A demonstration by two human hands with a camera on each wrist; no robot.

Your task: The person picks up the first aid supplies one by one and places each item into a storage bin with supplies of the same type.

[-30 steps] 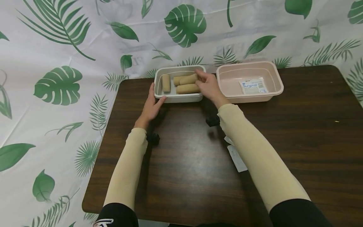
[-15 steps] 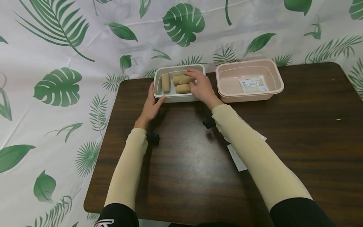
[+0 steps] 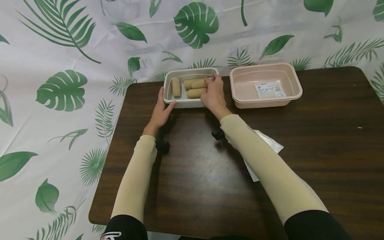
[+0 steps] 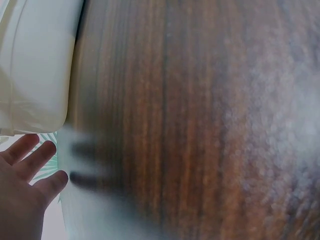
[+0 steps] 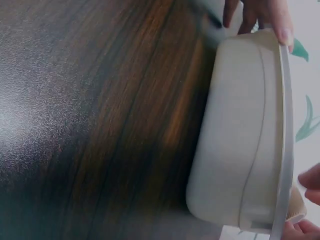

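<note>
Several tan bandage rolls (image 3: 176, 87) lie in a white plastic box (image 3: 192, 104) at the back of the table. My left hand (image 3: 159, 113) rests against the box's left end, fingers spread and fairly straight, with the thumb at the front corner of the rim. In the right wrist view a digit of that hand touches the rim. My right hand (image 3: 214, 93) reaches over the front rim at the right end, fingers bent around a tan bandage roll (image 5: 296, 207). Part of that roll is hidden by the hand.
A pink plastic box (image 3: 264, 104) stands just right of the white one, with a packet (image 3: 270, 90) marked "Surgical" inside. Under my right forearm lie a clear wrapper (image 3: 270, 140) and a white paper strip (image 3: 251, 171). A leaf-patterned cloth hangs behind the table (image 3: 192, 173).
My right hand has moved slightly left and inward over the rolls, and its fingers are more bent. The roll under it lies slightly shifted. The left hand stays at the box's end.
</note>
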